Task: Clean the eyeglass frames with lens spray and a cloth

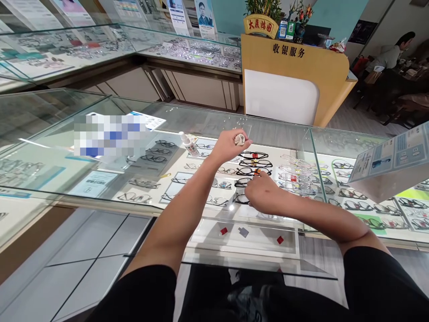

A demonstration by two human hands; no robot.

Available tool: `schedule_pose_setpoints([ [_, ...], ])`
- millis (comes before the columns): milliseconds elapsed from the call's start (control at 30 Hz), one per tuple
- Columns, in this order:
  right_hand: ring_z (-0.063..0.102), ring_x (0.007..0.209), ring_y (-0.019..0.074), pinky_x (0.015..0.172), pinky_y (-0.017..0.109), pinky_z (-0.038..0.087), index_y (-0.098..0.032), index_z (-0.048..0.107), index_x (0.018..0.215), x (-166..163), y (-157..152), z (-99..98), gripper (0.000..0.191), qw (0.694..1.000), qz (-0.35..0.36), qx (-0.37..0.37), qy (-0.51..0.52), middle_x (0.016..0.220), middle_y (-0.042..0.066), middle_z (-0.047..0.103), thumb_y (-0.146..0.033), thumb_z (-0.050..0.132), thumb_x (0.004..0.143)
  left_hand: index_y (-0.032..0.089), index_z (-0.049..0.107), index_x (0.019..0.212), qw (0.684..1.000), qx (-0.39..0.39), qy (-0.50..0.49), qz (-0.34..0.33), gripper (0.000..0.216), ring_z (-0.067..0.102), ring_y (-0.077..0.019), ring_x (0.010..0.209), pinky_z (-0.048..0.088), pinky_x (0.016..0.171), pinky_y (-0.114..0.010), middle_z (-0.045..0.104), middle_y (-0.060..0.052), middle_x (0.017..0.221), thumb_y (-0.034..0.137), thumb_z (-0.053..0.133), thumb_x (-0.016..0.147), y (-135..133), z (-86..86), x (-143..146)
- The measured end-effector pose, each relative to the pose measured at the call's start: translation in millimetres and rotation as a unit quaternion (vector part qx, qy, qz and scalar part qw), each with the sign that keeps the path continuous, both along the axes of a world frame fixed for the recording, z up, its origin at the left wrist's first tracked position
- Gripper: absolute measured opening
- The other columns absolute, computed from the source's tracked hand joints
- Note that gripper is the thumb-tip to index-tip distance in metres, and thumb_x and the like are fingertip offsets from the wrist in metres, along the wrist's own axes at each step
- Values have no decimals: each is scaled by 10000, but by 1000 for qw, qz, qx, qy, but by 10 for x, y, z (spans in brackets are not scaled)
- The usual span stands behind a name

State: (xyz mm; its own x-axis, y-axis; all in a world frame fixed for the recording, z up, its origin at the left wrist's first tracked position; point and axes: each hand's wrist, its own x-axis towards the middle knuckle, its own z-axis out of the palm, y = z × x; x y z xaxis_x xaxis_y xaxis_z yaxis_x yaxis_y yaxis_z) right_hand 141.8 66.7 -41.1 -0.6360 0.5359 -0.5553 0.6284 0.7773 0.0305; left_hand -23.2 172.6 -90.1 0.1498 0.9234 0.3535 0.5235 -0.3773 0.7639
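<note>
My left hand (229, 146) is closed around a crumpled off-white cloth (239, 139) above the glass display case (208, 118). Lower and to the right, my right hand (266, 193) has its fingers curled, with the fingertips beside a column of dark-framed eyeglasses (254, 163). Whether those fingers grip anything is hidden. Some of these frames carry red or orange tags. To the left of my left hand stands a small white spray bottle (189, 144). More eyeglasses (217, 201) lie in rows on white panels under my forearms.
A white drawer (204, 241) with a few small tags sits pulled out below the case. Printed sheets (92, 184) lie at the left, and a display sign (390, 154) stands at the right. Behind is a wooden cashier counter (284, 80); a person (389, 56) sits far right.
</note>
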Motion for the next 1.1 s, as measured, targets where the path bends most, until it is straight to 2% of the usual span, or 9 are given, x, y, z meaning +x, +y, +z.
schedule_pose_setpoints([
  [200, 755, 1203, 306, 1040, 419, 427, -137, 827, 1088, -18, 48, -44, 180, 999, -21, 27, 20, 1184, 171, 852, -134, 668, 1004, 209, 620, 750, 1000, -5, 14, -5, 331, 479, -149, 660, 416, 674, -295, 563, 34, 642, 526, 709, 782, -16, -9, -7],
  [300, 777, 1139, 300, 985, 398, 446, -141, 832, 1104, 77, 73, 160, 204, 999, -37, 27, 26, 1200, 160, 854, -230, 655, 1055, 205, 631, 741, 998, -26, 41, -33, 340, 523, -162, 684, 417, 677, -297, 610, 12, 672, 536, 690, 794, -19, 15, -22],
  [400, 773, 1141, 307, 849, 372, 439, -138, 821, 1177, 309, 89, 482, 304, 992, -98, 65, 48, 1239, 150, 848, -354, 622, 1101, 203, 706, 775, 985, -84, 109, -106, 352, 597, -186, 724, 421, 677, -299, 705, -16, 746, 555, 704, 797, -74, 110, 13],
  [467, 772, 1065, 287, 746, 352, 394, -179, 822, 1160, 513, 97, 670, 305, 979, -155, 109, 78, 1158, 120, 856, -366, 585, 1116, 216, 763, 811, 957, -145, 188, -167, 323, 638, -201, 735, 420, 671, -301, 755, -19, 787, 538, 742, 786, -159, 202, 91],
  [533, 754, 960, 269, 709, 335, 356, -213, 825, 1109, 714, 101, 795, 327, 965, -195, 140, 109, 1006, 95, 844, -428, 579, 1113, 231, 788, 816, 916, -196, 289, -198, 272, 663, -215, 735, 412, 659, -308, 774, -21, 794, 500, 790, 774, -273, 290, 209],
  [667, 703, 861, 241, 714, 323, 332, -229, 826, 1086, 976, 85, 896, 326, 946, -216, 173, 170, 913, 72, 812, -464, 600, 1083, 224, 791, 874, 845, -208, 462, -169, 218, 708, -254, 783, 410, 666, -320, 796, -57, 851, 423, 836, 796, -464, 394, 448],
  [867, 669, 787, 217, 690, 322, 302, -230, 826, 1053, 1055, 12, 980, 309, 941, -201, 180, 202, 846, 55, 783, -448, 608, 1064, 199, 783, 904, 798, -192, 551, -148, 207, 755, -310, 916, 472, 724, -328, 800, -112, 927, 402, 801, 866, -495, 459, 589],
  [967, 648, 762, 206, 682, 320, 293, -228, 820, 1029, 1100, -20, 1011, 308, 940, -197, 178, 214, 812, 46, 764, -459, 619, 1060, 201, 745, 828, 792, -186, 563, -143, 190, 742, -285, 860, 463, 696, -311, 776, -91, 864, 375, 821, 831, -485, 462, 587],
  [1100, 609, 719, 188, 671, 318, 289, -233, 811, 986, 1227, -36, 1042, 284, 930, -215, 186, 234, 758, 25, 727, -462, 654, 1046, 219, 634, 624, 843, -151, 498, -139, 292, 621, -221, 614, 402, 617, -308, 643, -20, 612, 322, 898, 693, -434, 532, 442],
])
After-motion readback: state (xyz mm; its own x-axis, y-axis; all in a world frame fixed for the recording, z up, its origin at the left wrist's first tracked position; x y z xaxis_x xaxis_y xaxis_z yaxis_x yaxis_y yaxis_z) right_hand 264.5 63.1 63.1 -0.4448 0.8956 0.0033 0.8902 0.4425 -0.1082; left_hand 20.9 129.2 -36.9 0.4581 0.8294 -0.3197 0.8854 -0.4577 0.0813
